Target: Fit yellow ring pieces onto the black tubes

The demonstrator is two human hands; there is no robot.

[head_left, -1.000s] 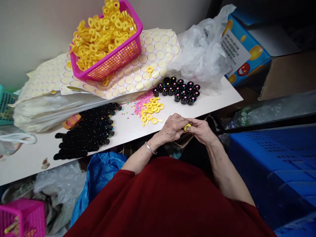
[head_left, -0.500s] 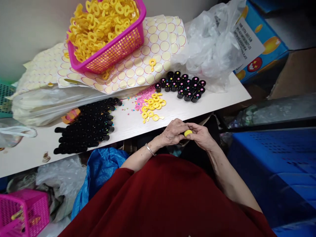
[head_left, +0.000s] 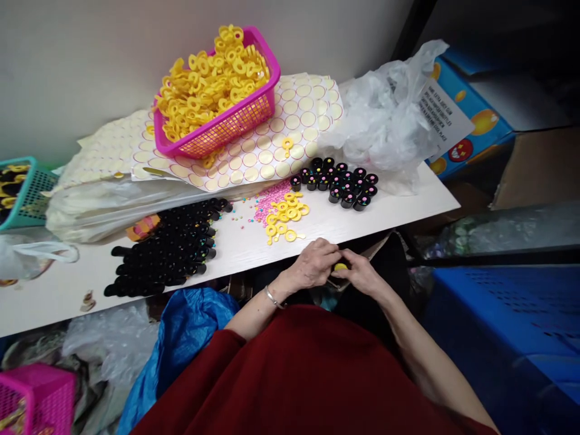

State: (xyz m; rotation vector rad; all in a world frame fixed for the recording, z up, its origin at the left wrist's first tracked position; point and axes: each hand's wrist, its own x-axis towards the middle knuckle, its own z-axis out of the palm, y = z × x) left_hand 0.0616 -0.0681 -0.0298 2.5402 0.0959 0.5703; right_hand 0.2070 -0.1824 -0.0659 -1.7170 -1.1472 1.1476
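My left hand (head_left: 316, 263) and my right hand (head_left: 363, 276) meet just off the table's front edge, fingers closed together. Between them is a small round yellow piece (head_left: 340, 266), like a cap, mostly covered by the fingers. Whatever is under it is hidden. On the table just beyond my left hand lies a small heap of yellow ring-ended wands (head_left: 290, 211). Pink beads (head_left: 270, 202) are strewn behind that heap. To its right stand several short black cups (head_left: 348, 187) with coloured beads showing in their tops.
Many black tubes (head_left: 170, 251) lie at the left. A pink basket (head_left: 226, 134) full of yellow wands rests on sticker sheets (head_left: 301, 115). Crumpled plastic bags (head_left: 380, 121) and a blue carton (head_left: 489, 121) are at the right. Below stands a blue crate (head_left: 498, 320).
The view has tilted up, so the table sits lower in the picture. Both hands stay together, and less of the round yellow piece shows between the fingers.
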